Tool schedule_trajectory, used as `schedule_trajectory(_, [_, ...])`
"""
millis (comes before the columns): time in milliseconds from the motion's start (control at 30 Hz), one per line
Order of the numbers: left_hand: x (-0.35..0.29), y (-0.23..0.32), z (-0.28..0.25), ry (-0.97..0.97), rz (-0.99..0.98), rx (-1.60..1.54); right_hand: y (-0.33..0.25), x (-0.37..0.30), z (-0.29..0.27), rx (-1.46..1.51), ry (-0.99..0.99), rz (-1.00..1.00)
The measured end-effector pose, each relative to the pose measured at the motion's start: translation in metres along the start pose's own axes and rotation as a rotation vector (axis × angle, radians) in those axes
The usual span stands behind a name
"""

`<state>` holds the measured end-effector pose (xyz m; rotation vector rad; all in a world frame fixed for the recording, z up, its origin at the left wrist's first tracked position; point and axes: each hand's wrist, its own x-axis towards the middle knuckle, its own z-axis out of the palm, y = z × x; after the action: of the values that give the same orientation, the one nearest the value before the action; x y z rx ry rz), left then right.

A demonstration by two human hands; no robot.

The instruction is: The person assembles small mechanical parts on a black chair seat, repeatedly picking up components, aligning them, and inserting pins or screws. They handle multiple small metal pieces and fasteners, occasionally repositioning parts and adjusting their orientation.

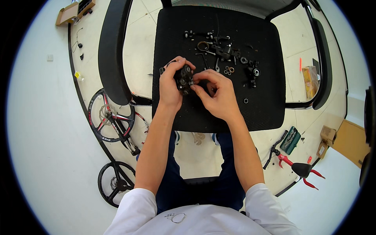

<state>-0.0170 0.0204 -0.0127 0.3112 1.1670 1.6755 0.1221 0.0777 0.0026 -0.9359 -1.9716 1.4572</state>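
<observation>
My left hand (172, 84) is closed around a black metal bicycle part (185, 78) with several round knobs or bolt heads, above the left side of a black chair seat (219, 113). Thumb and fingertips of my right hand (215, 90) pinch together at the part's right side, by a small silvery piece (191, 83). Its exact kind is too small to tell. Farther back on the seat lie a black clamp-like part (226, 51), a round ring clamp (203, 46), a wrench-like tool (217, 64), several small rings (229, 70) and another black part (253, 73).
A lone ring (246, 100) lies near the seat's right front. Armrests (113, 51) flank the seat. On the floor are spoked wheels (115, 184) at left, and a green toolbox (290, 140) and a red bicycle frame piece with a saddle (301, 169) at right.
</observation>
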Motion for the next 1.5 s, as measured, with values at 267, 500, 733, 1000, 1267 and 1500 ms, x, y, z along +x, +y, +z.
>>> schedule_trajectory(267, [0.002,-0.007,-0.001,-0.014,0.062,0.042,0.006,-0.001,0.0,-0.023,0.023,-0.004])
schedule_trajectory(500, [0.0,-0.005,0.001,-0.008,0.02,-0.034,0.0,-0.001,-0.003,0.068,0.023,0.108])
schedule_trajectory(733, [0.0,-0.006,0.004,-0.006,0.083,0.009,0.005,0.0,-0.007,0.058,0.003,0.079])
schedule_trajectory(1000, [0.0,-0.006,0.002,-0.006,0.17,0.145,0.005,0.001,-0.005,0.03,-0.013,0.098])
schedule_trajectory(1267, [0.0,-0.005,0.003,0.007,0.183,0.167,0.006,0.001,-0.002,-0.003,0.049,-0.034])
schedule_trajectory(1500, [-0.002,-0.005,0.007,0.033,0.24,0.213,0.008,0.002,-0.006,-0.03,-0.046,0.102])
